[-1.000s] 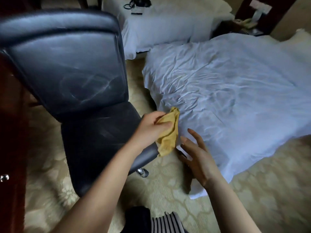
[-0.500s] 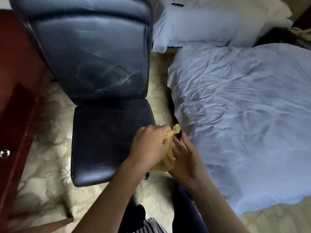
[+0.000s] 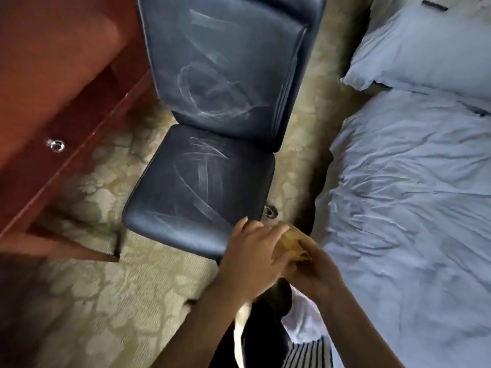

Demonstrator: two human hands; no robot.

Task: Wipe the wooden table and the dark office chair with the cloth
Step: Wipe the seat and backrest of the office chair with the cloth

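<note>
The dark office chair (image 3: 207,179) stands in the middle, with pale wipe streaks on its seat and backrest. The reddish wooden table (image 3: 53,83) runs along the left, a metal drawer knob on its front. A yellow cloth (image 3: 292,244) is bunched between both hands just off the seat's front right corner. My left hand (image 3: 249,257) covers the cloth from the left, fingers curled over it. My right hand (image 3: 316,272) grips it from the right. Most of the cloth is hidden by the hands.
A bed with a crumpled white sheet (image 3: 409,208) fills the right side, a pillow (image 3: 425,51) beyond it. Patterned beige carpet (image 3: 119,301) lies under the chair. A chair caster (image 3: 271,211) shows by the seat's right edge. My striped clothing is at the bottom.
The view has swung left and down, bringing the wooden table in. My right hand, open and apart a second ago, has joined my left hand on the cloth.
</note>
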